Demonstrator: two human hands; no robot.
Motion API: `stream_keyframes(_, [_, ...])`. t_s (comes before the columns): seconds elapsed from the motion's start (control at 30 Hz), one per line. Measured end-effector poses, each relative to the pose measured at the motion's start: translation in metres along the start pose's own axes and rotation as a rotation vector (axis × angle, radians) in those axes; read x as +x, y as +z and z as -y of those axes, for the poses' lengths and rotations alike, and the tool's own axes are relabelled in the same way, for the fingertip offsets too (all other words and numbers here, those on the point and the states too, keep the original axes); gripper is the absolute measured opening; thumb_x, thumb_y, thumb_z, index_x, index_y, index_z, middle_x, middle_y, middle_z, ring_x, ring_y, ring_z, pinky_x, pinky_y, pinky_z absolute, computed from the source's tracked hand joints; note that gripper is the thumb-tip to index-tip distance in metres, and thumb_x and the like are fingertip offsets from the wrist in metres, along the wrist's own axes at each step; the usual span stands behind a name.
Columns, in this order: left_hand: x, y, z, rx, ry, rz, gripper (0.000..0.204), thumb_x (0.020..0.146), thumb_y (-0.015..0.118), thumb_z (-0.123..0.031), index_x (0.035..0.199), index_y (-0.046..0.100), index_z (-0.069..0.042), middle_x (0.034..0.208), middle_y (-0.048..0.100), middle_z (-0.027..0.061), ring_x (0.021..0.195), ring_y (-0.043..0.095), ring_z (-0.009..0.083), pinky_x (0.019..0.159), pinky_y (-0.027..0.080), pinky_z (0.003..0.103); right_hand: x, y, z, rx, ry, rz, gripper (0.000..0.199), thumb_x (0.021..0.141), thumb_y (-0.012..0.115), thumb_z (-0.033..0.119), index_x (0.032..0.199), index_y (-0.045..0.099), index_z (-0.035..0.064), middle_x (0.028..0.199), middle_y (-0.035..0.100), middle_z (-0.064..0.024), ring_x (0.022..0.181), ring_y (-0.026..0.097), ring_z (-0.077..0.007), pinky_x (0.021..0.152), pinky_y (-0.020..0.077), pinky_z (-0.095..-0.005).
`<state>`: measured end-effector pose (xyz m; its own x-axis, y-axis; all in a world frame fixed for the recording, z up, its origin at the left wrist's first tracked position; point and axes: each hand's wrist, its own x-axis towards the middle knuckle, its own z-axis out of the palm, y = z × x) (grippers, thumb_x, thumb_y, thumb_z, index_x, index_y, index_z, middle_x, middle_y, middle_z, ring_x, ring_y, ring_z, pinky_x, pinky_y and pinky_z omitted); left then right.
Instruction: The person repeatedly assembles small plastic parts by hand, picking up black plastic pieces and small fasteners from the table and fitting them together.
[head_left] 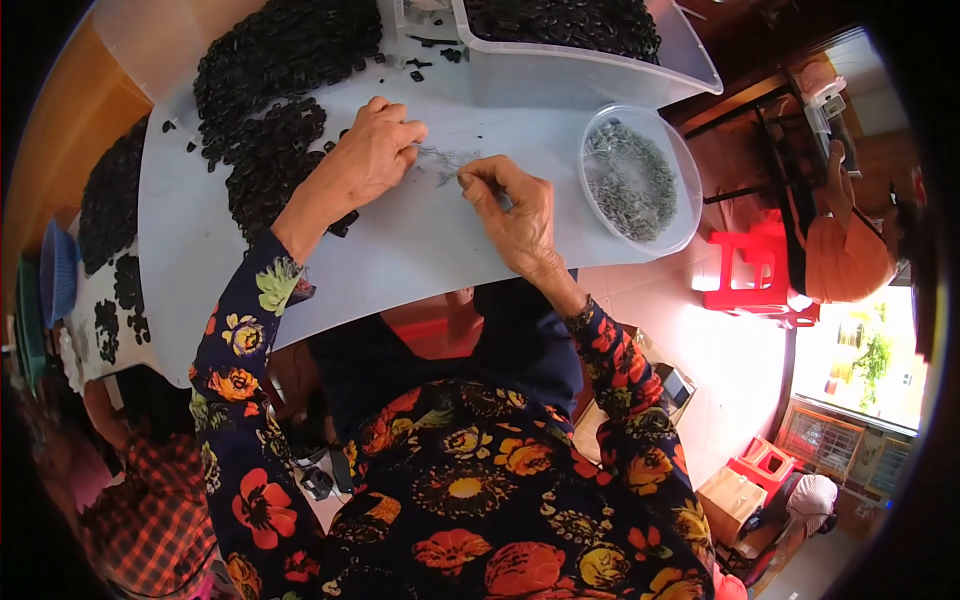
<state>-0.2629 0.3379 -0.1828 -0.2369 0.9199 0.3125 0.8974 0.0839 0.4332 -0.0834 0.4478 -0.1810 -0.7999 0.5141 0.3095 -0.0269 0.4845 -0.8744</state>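
Observation:
My left hand is closed over the table, its fingers curled and its fingertips partly turned from view. What it holds, if anything, is hidden. To its right, my right hand pinches thumb and forefinger together; anything between them is too small to name. Between the hands lies a loose scatter of tiny thin metal pieces. A round clear tub stands right of my right hand, with many more thin metal pieces inside. Beside my left wrist spreads a heap of small black plastic parts.
A clear rectangular bin with more black parts stands at the far side of the pale table. Farther left are another black heap and a blue basket. Red stools and other people are around the room.

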Motion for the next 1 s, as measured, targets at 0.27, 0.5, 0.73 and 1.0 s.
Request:
stream_keyframes(0.27, [0.003, 0.006, 0.0, -0.037, -0.02, 0.032, 0.011, 0.074, 0.057, 0.004, 0.073, 0.046, 0.002, 0.079, 0.051, 0.0129, 0.085, 0.046, 0.031, 0.075, 0.044, 0.038, 0.001, -0.001, -0.001, -0.013, -0.04, -0.019, 0.008, 0.083, 0.063, 0.004, 0.089, 0.061, -0.001, 0.075, 0.065, -0.0117, 0.063, 0.064, -0.0179, 0.061, 0.0514, -0.028])
stream_keyframes(0.5, [-0.007, 0.006, -0.009, -0.286, -0.159, -0.164, 0.005, 0.08, 0.055, -0.001, 0.076, 0.052, 0.001, 0.074, 0.056, 0.0108, 0.075, 0.053, 0.0224, 0.066, 0.044, 0.033, 0.001, 0.0, 0.0, -0.006, -0.051, -0.053, 0.006, 0.083, 0.063, 0.002, 0.088, 0.061, -0.0007, 0.074, 0.065, -0.011, 0.062, 0.063, -0.0169, 0.061, 0.0507, -0.0271])
stream_keyframes(0.73, [-0.026, 0.01, -0.031, -0.912, -0.47, -0.103, 0.011, 0.089, 0.057, -0.009, 0.092, 0.06, 0.002, 0.074, 0.058, -0.0018, 0.065, 0.049, 0.0049, 0.061, 0.041, 0.024, 0.005, 0.015, -0.006, 0.156, 0.064, -0.046, 0.013, 0.082, 0.066, 0.003, 0.094, 0.064, -0.0006, 0.072, 0.065, -0.0084, 0.063, 0.06, -0.0119, 0.062, 0.0494, -0.0256])
stream_keyframes(1.0, [-0.044, 0.031, -0.061, -0.924, -0.468, -0.391, 0.012, 0.09, 0.056, -0.009, 0.093, 0.06, 0.002, 0.071, 0.054, -0.0043, 0.063, 0.043, 0.0026, 0.056, 0.039, 0.02, 0.0, 0.025, -0.008, 0.352, 0.096, -0.002, 0.013, 0.08, 0.065, -0.002, 0.093, 0.066, -0.0015, 0.078, 0.067, -0.0086, 0.071, 0.063, -0.0111, 0.067, 0.0501, -0.0243])
